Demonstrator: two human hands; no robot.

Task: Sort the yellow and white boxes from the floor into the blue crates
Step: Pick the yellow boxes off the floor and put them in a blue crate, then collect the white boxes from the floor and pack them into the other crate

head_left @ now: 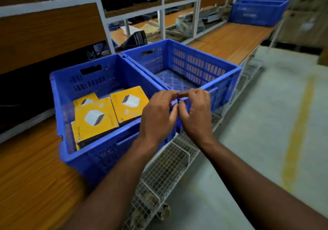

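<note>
Two blue crates stand side by side on a wooden bench. The near crate (60, 95) holds three yellow boxes: one at the front (95, 119), one behind it at the left (85, 101), one at the right (129, 103). The far crate (221, 64) shows only its slatted floor. My left hand (157, 116) and my right hand (195, 112) hover together over the front corner where both crates meet, fingertips almost touching, fingers curled and loosely apart, with nothing visible in them. No white boxes are in view.
A third blue crate (257, 12) sits at the bench's far end. White-framed shelving (162, 25) with clutter rises behind the crates. Wire mesh baskets (166, 166) hang along the bench's front edge. Grey floor with a yellow line (298, 128) lies to the right.
</note>
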